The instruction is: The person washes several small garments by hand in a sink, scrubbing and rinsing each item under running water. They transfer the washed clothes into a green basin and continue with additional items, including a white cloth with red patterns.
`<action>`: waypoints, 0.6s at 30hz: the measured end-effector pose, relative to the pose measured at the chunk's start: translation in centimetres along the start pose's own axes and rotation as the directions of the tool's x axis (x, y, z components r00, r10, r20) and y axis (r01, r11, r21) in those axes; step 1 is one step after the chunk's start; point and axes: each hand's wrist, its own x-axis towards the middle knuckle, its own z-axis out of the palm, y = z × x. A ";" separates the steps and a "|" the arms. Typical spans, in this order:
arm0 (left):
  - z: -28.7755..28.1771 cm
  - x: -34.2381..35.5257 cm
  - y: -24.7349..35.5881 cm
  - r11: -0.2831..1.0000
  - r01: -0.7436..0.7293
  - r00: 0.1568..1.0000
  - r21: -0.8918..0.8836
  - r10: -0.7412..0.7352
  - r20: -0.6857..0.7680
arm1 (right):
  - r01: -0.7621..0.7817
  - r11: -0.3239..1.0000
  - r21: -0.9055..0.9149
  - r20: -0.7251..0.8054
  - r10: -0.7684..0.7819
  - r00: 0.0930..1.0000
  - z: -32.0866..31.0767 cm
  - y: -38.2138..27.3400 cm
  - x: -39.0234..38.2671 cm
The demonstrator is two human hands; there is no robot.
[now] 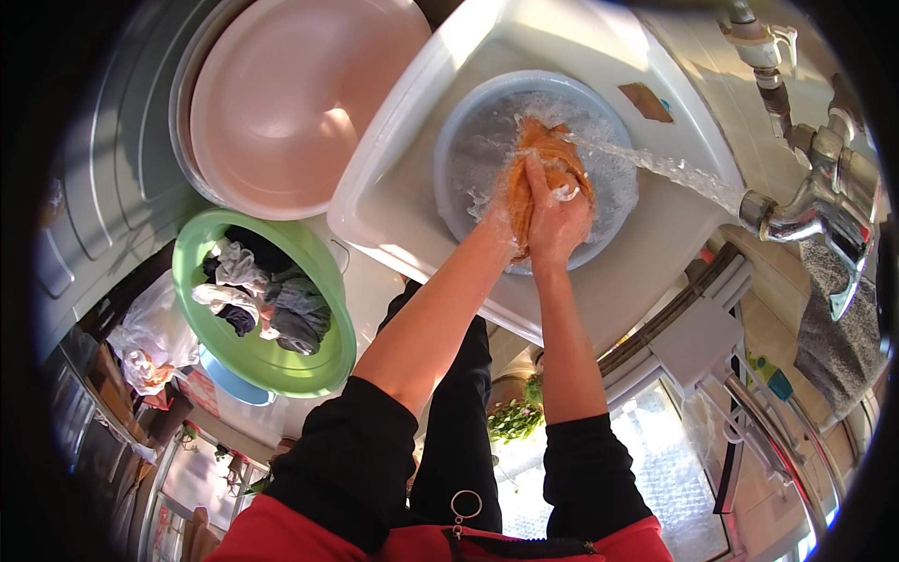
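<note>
An orange cloth is bunched in a light blue basin of sudsy water, set inside a white sink. Both hands hold it: my left hand is at its left side, largely hidden by cloth and splashes, and my right hand has its fingers curled around the cloth, thumb upward. A thick stream of water pours from a chrome faucet at the right onto the cloth and into the basin.
A green tub of dark and pale clothes stands left, over a blue basin. Stacked pink basins sit at upper left, a plastic bag at far left. A grey towel hangs below the faucet; plants are behind my legs.
</note>
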 end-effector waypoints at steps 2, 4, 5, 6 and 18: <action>1.8 -1.1 -0.4 0.939 -0.055 0.921 0.338 0.179 -0.346 | -0.055 0.984 -0.170 -0.052 0.047 0.998 0.5 3.2 4.9; 3.4 -2.3 0.1 0.802 -0.074 0.877 0.593 0.335 -0.344 | 0.065 0.913 -0.403 -0.071 -0.103 0.992 -1.1 6.0 7.7; 3.7 -3.0 1.0 0.586 -0.079 0.860 0.806 0.450 -0.242 | 0.115 0.884 -0.453 -0.033 -0.146 0.989 -2.5 7.1 8.3; 3.7 -3.7 1.7 0.326 -0.020 0.859 0.945 0.490 -0.151 | 0.225 0.835 -0.502 -0.040 -0.282 0.959 -4.2 7.9 8.4; -3.3 1.4 2.5 -0.413 0.292 0.940 0.863 0.292 -0.178 | 0.450 0.428 -0.784 0.513 0.038 0.857 3.4 16.0 8.1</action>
